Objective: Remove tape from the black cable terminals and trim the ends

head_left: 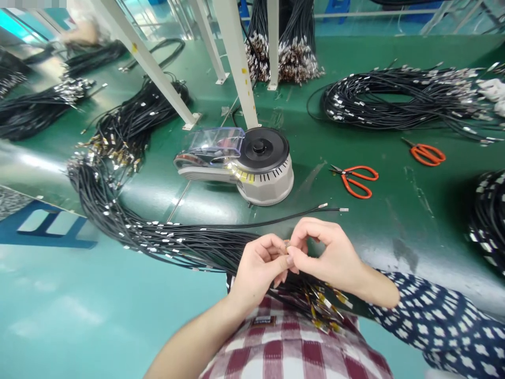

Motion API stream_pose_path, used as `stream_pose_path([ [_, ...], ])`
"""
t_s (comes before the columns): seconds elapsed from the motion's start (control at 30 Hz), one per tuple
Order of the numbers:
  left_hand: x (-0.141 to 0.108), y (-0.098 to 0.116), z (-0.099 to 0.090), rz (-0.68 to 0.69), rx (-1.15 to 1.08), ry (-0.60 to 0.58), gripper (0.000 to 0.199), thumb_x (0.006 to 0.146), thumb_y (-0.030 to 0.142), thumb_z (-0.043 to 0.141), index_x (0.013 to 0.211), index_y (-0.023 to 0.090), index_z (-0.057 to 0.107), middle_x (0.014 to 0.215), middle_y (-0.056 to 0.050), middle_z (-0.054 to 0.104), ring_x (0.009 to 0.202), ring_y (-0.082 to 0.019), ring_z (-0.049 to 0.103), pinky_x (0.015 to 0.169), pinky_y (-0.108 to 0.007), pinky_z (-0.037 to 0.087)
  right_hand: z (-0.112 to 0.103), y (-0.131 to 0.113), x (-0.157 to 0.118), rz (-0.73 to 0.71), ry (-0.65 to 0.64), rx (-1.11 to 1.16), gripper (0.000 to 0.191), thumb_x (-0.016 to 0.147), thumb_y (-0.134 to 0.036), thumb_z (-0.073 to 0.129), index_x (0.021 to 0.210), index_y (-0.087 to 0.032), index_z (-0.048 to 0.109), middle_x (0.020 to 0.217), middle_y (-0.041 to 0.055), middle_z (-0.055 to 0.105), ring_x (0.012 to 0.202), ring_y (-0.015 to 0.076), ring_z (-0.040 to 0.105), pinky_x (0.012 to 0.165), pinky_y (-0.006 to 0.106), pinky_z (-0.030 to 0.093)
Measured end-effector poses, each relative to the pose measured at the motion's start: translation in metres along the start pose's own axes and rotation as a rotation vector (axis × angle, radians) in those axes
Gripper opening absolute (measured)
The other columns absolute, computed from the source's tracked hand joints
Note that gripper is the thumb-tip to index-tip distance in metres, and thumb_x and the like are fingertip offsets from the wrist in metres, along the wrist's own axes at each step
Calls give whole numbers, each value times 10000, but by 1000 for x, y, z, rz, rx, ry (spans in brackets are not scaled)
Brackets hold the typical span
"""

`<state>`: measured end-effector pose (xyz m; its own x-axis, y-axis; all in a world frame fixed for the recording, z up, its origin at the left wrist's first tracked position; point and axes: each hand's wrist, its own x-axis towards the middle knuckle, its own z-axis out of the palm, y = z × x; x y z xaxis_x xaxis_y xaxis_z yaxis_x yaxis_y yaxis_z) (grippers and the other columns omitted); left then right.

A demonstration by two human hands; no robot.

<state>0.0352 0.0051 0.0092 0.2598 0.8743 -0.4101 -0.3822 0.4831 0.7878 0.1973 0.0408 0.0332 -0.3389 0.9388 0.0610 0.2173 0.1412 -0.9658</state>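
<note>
My left hand (256, 271) and my right hand (329, 255) meet above the front edge of the table. Both are closed, thumbs and fingertips pinching a small cable end (288, 243) from either side; its details are mostly covered by the fingers. Under my hands runs a thick bundle of black cables (197, 242), with white labels along it. Its connector ends (323, 302), some wrapped in amber tape, hang over the edge against my checked apron. Two cables with metal tips (323, 206) lie apart, just beyond my hands.
A round tape dispenser (272, 184) stands mid-table. Right of it lie orange-handled scissors (357, 180) and a second orange-handled pair (428, 154). Cable coils (394, 100) lie at the back right, with more bundles (134, 121) at the left. White posts (240, 68) rise behind the dispenser.
</note>
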Motion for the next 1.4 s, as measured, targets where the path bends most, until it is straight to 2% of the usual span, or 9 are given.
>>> stream_pose_path([
  [0.23,-1,0,-3,41,24,13,235,781,252,782,744,139,579,640,-69,737,439,-73,533,421,-164,305,-7,9,9,54,-150,216,175,840,-275,682,711,-166,633,735,9,624,640,114,571,617,243,480],
  [0.4,-1,2,-5,42,36,-5,225,806,269,757,751,135,585,666,-81,753,419,-67,527,430,-170,296,-9,18,17,179,-242,314,258,778,-398,770,810,-153,696,686,-10,622,604,105,537,576,237,444],
  [0.67,3,7,-11,-15,45,-107,223,810,304,750,746,116,647,634,-76,734,397,-56,509,417,-169,273,-10,29,27,76,-332,396,170,777,-299,776,752,-156,688,764,1,626,660,115,604,638,252,490],
  [0.9,8,0,-16,-89,41,-176,248,792,348,760,774,115,675,612,-66,720,384,-61,499,401,-170,304,-22,29,22,-164,-296,22,139,924,-243,614,835,-181,700,847,40,649,772,153,620,730,286,502],
  [1.07,4,-13,3,-99,264,-229,155,764,256,748,723,130,667,658,-50,702,499,-92,536,501,-202,423,-76,59,27,-67,39,-405,186,950,-311,555,904,-199,697,907,64,668,766,181,625,702,315,500],
  [1.17,3,-19,14,-33,514,-352,71,721,175,764,761,136,720,778,-48,693,617,-109,563,613,-226,464,-102,79,28,16,70,-633,191,916,-325,580,912,-195,719,896,68,682,767,196,627,725,340,496],
  [1.23,3,-21,17,-5,588,-415,157,700,158,782,851,149,741,867,-50,685,668,-121,582,659,-241,481,-107,87,26,33,31,-660,198,898,-338,602,923,-191,731,897,66,673,741,189,622,712,338,499],
  [1.33,2,-18,12,78,620,-369,133,751,156,746,883,156,735,883,-53,674,669,-125,581,667,-253,488,-104,85,24,8,29,-651,198,902,-345,608,890,-186,726,937,75,650,813,199,620,767,348,499],
  [1.4,1,-10,6,263,683,-269,74,823,162,684,882,162,730,888,-63,678,676,-130,576,663,-256,483,-102,70,23,-36,31,-596,188,916,-335,600,865,-191,710,953,74,648,887,208,613,847,362,480],
])
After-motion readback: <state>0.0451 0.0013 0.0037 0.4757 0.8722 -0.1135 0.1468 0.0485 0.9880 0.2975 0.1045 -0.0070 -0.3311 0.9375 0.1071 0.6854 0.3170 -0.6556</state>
